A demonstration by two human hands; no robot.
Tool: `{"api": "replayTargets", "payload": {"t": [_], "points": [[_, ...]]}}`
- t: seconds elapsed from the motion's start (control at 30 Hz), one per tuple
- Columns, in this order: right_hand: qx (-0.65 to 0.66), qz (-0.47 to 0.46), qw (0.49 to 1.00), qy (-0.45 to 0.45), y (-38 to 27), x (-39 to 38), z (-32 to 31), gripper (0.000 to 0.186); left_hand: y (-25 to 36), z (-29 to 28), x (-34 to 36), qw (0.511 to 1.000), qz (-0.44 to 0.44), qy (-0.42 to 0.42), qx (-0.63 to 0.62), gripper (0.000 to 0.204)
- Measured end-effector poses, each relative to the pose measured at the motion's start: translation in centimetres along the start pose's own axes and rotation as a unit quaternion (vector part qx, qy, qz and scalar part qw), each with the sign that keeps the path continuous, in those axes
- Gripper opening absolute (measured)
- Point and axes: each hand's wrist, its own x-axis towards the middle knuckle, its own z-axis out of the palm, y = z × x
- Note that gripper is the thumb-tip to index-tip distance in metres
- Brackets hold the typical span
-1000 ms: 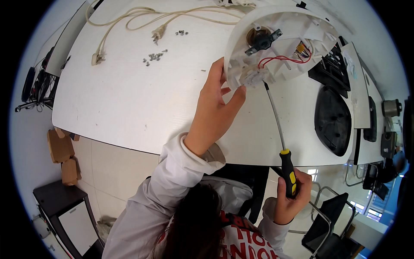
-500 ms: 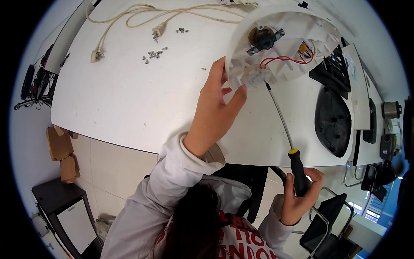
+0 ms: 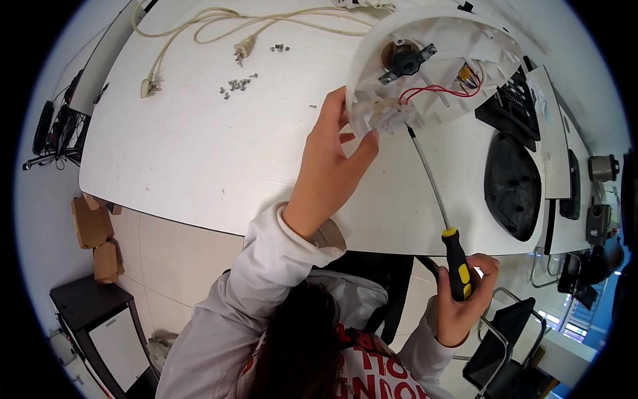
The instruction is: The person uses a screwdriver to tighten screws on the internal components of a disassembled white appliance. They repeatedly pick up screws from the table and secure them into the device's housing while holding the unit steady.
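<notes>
A white plastic housing [image 3: 435, 120] stands tilted at the far middle of the table, its hollow inside facing me. Inside it sit a dark bracket [image 3: 407, 62], red wires [image 3: 438, 88] and a clear round part [image 3: 392, 118] at the lower rim. My left hand [image 3: 335, 156] grips the housing's near left edge, thumb on the near side, other fingers partly hidden behind. With my right hand [image 3: 466, 296] I hold the black and yellow handle of a screwdriver [image 3: 435, 183]; its tip is at the clear part, though exact contact is hard to make out.
Loose screws [image 3: 237, 85] lie in small groups left of the housing, near a beige power cord [image 3: 244, 48]. A black plastic cover [image 3: 512, 186] lies to the right, with a black tool case [image 3: 515, 110] beyond it. A black chair [image 3: 502, 339] stands beyond the near edge.
The screwdriver handle has turned in my right hand, so its yellow patches now show. My left hand and the housing have barely moved.
</notes>
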Motion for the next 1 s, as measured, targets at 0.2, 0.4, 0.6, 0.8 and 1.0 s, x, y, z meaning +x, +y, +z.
{"api": "replayTargets", "payload": {"t": [0.2, 0.4, 0.6, 0.8, 1.0], "points": [[-0.125, -0.043, 0.991, -0.017, -0.4, 1.1, -0.9, 0.026, 0.1, 0.2, -0.1, 1.000, 0.006, 0.021, -0.007, 0.051], [-0.095, 0.019, 0.993, -0.071, -0.8, 1.0, -1.3, 0.027, -0.2, 0.1, -0.1, 1.000, 0.001, 0.016, -0.017, 0.051], [-0.076, -0.021, 0.997, -0.001, -0.5, 0.7, -0.3, 0.030, -0.3, 0.2, -0.1, 0.999, -0.003, 0.014, -0.029, 0.051], [-0.125, -0.040, 0.991, -0.014, -0.2, 0.7, -0.8, 0.024, -0.3, 0.2, -0.1, 0.999, 0.011, 0.013, -0.028, 0.051], [-0.061, 0.093, 0.991, -0.073, -0.6, 0.4, -1.1, 0.023, -0.2, 0.2, -0.2, 0.999, 0.018, 0.013, -0.028, 0.049]]}}
